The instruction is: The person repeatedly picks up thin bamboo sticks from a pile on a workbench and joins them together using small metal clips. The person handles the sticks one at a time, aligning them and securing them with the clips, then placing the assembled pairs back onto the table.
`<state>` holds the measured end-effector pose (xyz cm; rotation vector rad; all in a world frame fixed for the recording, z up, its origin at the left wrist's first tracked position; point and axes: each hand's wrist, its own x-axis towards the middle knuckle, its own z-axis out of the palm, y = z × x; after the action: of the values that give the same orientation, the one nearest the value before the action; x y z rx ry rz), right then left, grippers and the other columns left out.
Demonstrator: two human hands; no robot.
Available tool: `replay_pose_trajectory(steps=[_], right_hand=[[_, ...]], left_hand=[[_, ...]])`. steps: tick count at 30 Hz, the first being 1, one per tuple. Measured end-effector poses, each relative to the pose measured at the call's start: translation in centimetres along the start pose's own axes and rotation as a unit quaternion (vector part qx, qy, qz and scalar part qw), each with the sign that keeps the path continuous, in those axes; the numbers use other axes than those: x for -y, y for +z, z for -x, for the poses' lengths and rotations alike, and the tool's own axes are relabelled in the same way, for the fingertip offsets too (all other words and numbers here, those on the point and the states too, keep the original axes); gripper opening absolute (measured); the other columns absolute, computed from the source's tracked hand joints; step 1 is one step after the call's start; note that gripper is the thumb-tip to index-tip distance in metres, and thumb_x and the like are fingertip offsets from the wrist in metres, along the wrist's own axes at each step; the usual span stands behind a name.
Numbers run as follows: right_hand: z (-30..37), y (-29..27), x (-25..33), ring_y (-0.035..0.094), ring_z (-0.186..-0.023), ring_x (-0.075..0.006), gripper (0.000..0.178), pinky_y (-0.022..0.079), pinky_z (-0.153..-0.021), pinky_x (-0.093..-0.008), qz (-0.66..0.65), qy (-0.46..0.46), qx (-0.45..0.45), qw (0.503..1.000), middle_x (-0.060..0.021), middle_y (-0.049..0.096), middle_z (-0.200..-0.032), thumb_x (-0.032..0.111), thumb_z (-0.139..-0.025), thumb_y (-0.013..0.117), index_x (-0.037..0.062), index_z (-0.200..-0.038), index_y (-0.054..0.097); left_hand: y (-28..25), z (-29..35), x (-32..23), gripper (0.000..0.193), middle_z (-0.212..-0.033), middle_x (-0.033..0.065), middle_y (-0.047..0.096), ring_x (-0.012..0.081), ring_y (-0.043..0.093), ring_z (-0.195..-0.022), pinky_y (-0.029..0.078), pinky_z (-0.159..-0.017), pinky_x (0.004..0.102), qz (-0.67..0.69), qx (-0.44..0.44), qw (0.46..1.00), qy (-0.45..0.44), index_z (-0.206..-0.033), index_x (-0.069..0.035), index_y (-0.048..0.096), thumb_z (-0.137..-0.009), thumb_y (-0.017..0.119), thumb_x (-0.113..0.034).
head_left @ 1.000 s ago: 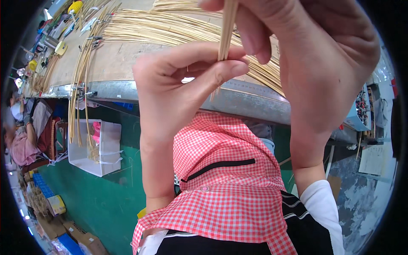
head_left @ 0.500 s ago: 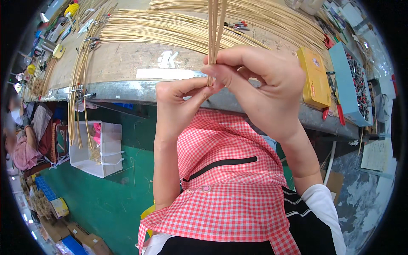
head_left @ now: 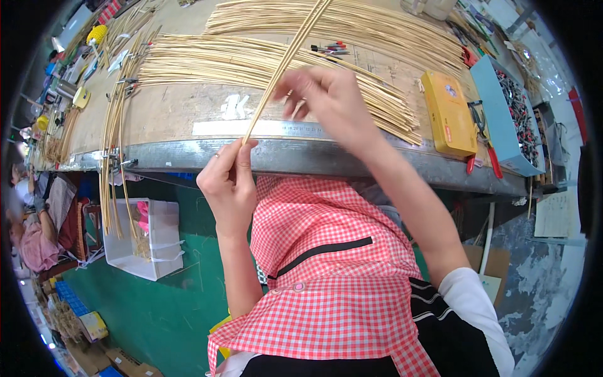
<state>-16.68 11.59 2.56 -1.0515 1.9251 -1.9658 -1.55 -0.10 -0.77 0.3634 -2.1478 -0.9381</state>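
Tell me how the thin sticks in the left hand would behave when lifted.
The thin sticks are probably fairly stiff, extending nearly straight from the left hand. They look light, pinched only near one end. Being several slender lengths, they may splay.

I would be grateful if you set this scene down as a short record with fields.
Left hand: pinching the lower ends of thin rods
Right hand: blurred, loosely curled beside the rods; contact unclear
On worktable: loose canes, ruler near front edge
Table's right side: yellow box, red-handled tool, blue box
Below table, left: white bin
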Motion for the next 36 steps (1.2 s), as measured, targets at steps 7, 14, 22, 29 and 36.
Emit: replay_pose_trajectory(steps=[7, 14, 22, 29, 36], right_hand=[[-8.9, -10.9, -10.1, 0.060, -0.092, -0.0349, 0.018, 0.048, -0.081, -0.0421, 0.547, -0.085, 0.019, 0.833, -0.0183, 0.063, -0.093, 0.007, -0.084, 0.056, 0.0002, -0.097, 0.066], [-9.8, -12.4, -10.5, 0.059, -0.091, -0.0361, 0.015, 0.047, -0.078, -0.0435, 0.604, -0.014, 0.075, 0.793, -0.0186, 0.062, -0.093, 0.010, -0.083, 0.058, 0.0026, -0.094, 0.066], [-5.5, -14.1, -7.3, 0.062, -0.077, -0.0338, 0.022, 0.048, -0.066, -0.0409, 0.640, 0.006, -0.018, 0.768, -0.0178, 0.062, -0.077, 0.006, -0.083, 0.053, 0.0070, -0.099, 0.068], [0.1, -10.4, -3.4, 0.065, -0.061, -0.0123, 0.022, 0.048, -0.056, -0.0298, 0.296, 0.054, -0.133, 0.944, -0.0104, 0.068, -0.081, 0.005, -0.087, 0.055, 0.0031, -0.106, 0.067], [0.9, -11.9, -3.4, 0.064, -0.061, -0.0148, 0.028, 0.049, -0.054, -0.0297, 0.388, -0.011, -0.133, 0.912, -0.0119, 0.067, -0.078, -0.001, -0.086, 0.052, 0.0027, -0.111, 0.065]], left_hand=[[1.1, 0.5, 2.0, 0.017, -0.067, -0.0060, 0.052, 0.0011, 0.034, -0.055, 0.021, -0.047, 0.0204, 0.143, 0.008, 0.985, -0.094, -0.091, 0.002, 0.069, -0.092, 0.058, -0.010], [1.7, 1.0, 2.1, 0.020, -0.060, -0.0057, 0.043, 0.0025, 0.033, -0.052, 0.021, -0.046, 0.0203, 0.227, 0.040, 0.961, -0.149, -0.088, 0.002, 0.069, -0.091, 0.059, -0.015], [2.1, 1.2, 1.1, 0.019, -0.059, -0.0054, 0.043, 0.0022, 0.032, -0.051, 0.021, -0.045, 0.0205, 0.298, 0.086, 0.930, -0.198, -0.086, 0.003, 0.069, -0.091, 0.058, -0.012], [2.7, 1.7, 0.4, 0.017, -0.058, -0.0052, 0.045, 0.0018, 0.034, -0.051, 0.023, -0.045, 0.0199, 0.297, 0.102, 0.932, -0.181, -0.086, 0.004, 0.069, -0.090, 0.059, -0.010], [3.3, 1.9, -0.5, 0.017, -0.062, -0.0055, 0.049, 0.0013, 0.035, -0.054, 0.024, -0.047, 0.0194, 0.289, 0.125, 0.936, -0.155, -0.088, 0.005, 0.068, -0.090, 0.060, -0.009]])
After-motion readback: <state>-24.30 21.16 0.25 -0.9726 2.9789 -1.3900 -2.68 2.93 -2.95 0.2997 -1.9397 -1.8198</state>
